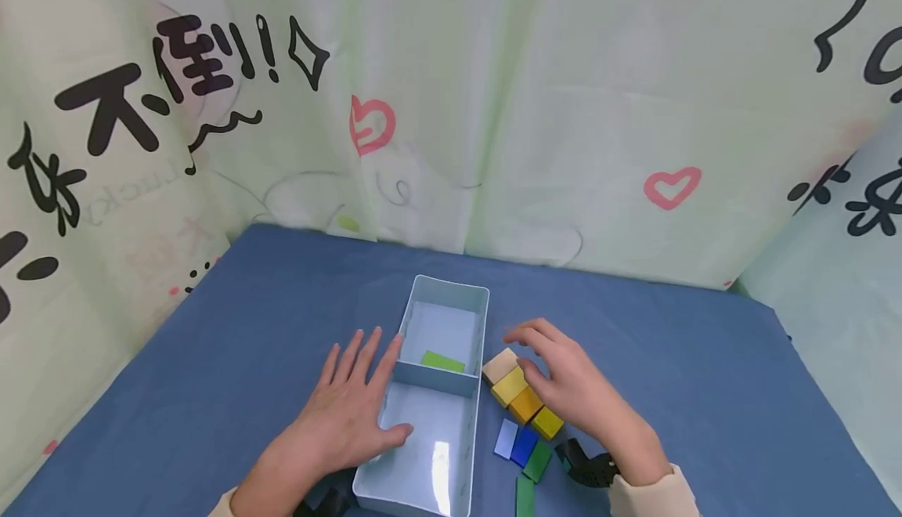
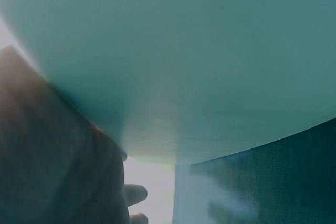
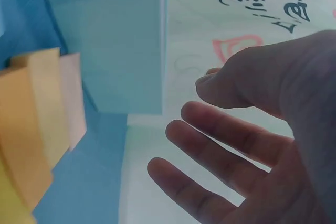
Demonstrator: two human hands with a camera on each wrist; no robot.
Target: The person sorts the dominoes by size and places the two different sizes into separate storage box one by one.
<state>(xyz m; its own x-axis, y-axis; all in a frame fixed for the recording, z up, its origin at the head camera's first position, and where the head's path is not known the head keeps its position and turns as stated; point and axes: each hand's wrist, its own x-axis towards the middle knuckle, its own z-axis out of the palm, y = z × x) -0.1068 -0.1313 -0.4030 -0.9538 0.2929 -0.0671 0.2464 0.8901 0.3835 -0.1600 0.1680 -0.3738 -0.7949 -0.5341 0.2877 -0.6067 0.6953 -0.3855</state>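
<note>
A light blue two-compartment tray [image 1: 430, 415] stands lengthwise in the head view, with a lime green block [image 1: 442, 361] in its far compartment. My left hand [image 1: 345, 423] is spread, fingers straight, over the tray's left side. The tray's wall [image 2: 184, 66] fills most of the left wrist view beside that hand [image 2: 58, 156]. To the right of the tray, my right hand [image 1: 567, 372] hovers with loosely bent fingers and nothing between them. Nearest to it is a slanting row: a beige block [image 1: 499, 363], a pale yellow one [image 1: 509, 386], an orange-yellow one [image 1: 525, 405] and a yellow one [image 1: 547, 423].
Closer to me lie a light blue block [image 1: 506, 439], a dark blue block [image 1: 524, 446] and two green blocks, one slanted [image 1: 538, 460], one upright in view [image 1: 524, 496]. Blue cloth [image 1: 676, 376] covers the table. A printed curtain [image 1: 599, 110] hangs behind and at both sides.
</note>
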